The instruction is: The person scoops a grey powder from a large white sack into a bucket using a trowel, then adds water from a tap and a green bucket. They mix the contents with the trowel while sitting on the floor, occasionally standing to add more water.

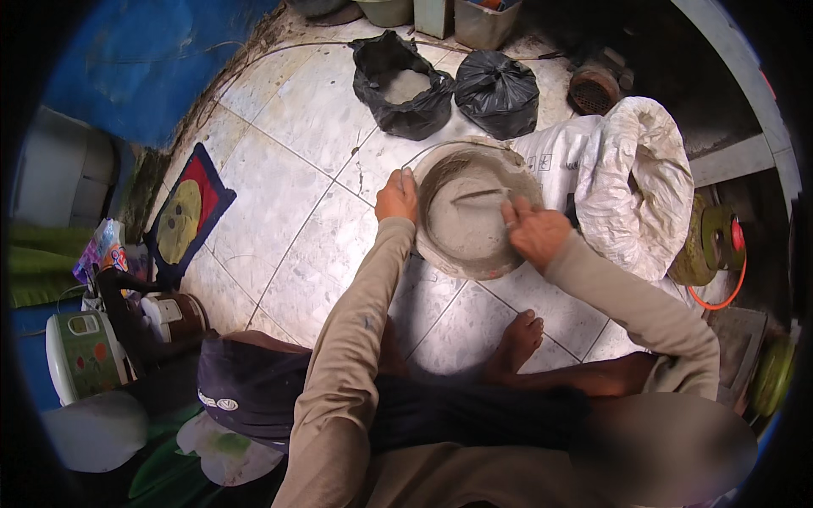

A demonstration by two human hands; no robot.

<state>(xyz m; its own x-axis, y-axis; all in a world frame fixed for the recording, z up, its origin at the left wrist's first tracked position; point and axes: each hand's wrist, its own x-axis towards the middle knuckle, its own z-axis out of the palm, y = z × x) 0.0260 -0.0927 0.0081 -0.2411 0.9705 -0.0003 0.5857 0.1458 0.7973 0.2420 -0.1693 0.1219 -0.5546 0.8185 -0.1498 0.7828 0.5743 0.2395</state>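
A round bucket stands on the tiled floor before me, holding a grey, powdery or pasty material with a groove across its surface. My left hand grips the bucket's left rim. Over the right side of the bucket is my right hand, its fingers bent near the material; whether it holds anything is hard to tell. A thin wire handle runs round the far rim. Just beyond stand an open black plastic bag with grey material inside and a gathered black plastic bag. A white woven sack lies right of the bucket.
Green gas cylinders with an orange hose stand at the right. A motor-like machine sits beyond the sack, and containers line the far edge. At left are a cloth mat and a rice cooker. My bare foot is near the bucket.
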